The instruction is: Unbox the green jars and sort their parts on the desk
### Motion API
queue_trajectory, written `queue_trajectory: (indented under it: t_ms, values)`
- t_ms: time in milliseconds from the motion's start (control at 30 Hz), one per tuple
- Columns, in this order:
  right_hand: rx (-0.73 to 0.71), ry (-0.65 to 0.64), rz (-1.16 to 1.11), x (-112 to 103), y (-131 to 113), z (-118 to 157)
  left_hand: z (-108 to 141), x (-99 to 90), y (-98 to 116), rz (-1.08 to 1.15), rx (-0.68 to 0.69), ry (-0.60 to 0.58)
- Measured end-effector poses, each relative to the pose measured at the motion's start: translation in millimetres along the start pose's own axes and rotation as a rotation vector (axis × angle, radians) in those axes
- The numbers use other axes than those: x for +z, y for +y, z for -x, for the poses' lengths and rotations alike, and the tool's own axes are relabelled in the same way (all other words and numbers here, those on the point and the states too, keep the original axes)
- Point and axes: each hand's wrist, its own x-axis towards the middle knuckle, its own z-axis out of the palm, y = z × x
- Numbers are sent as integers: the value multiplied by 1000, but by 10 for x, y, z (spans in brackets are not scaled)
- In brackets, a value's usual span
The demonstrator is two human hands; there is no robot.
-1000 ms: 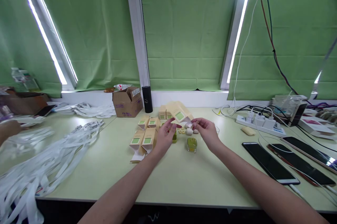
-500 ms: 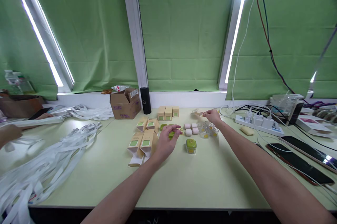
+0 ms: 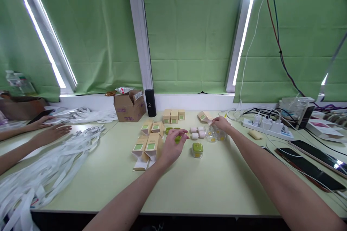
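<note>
My right hand (image 3: 221,124) reaches to the far right of the group, its fingertips closed at the open flap of a small beige cardboard box (image 3: 204,116) with a green label. Just below that hand are several clear square jars (image 3: 210,136) with yellow marks. My left hand (image 3: 175,146) is held over green lids (image 3: 168,129), thumb and fingers apart, partly covering them. Between the hands sit several pale pink jar-like pieces (image 3: 194,136). A clear jar with a green lid (image 3: 197,150) stands in front. Left of my left hand lie several beige boxes (image 3: 153,142) with open flaps.
Closed beige boxes (image 3: 174,116) stand at the back. A brown carton (image 3: 129,108) and a black cylinder (image 3: 150,103) are behind, left. White straps (image 3: 62,162) and another person's hands (image 3: 55,132) are at left. Phones (image 3: 306,169) and a power strip (image 3: 267,128) lie right.
The small box by my right hand has turned, so its green label shows more. My right hand has shifted slightly right and down. The other person's hands have moved onto the straps.
</note>
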Motion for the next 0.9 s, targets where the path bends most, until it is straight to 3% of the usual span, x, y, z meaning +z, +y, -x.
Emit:
queue_trajectory:
  t_ms: [233,667,767,900]
  values:
    - [6,33,81,-10,76,-32,7,-1,19,0,-10,-5]
    - [-67,-19,42,26,42,17,21,12,14,-20,-8,-18]
    - [-90,33,4,-49,7,81,19,11,5,-20,-18,-16]
    - [-141,197,-72,-186,-140,236,41,11,14,-44,40,-82]
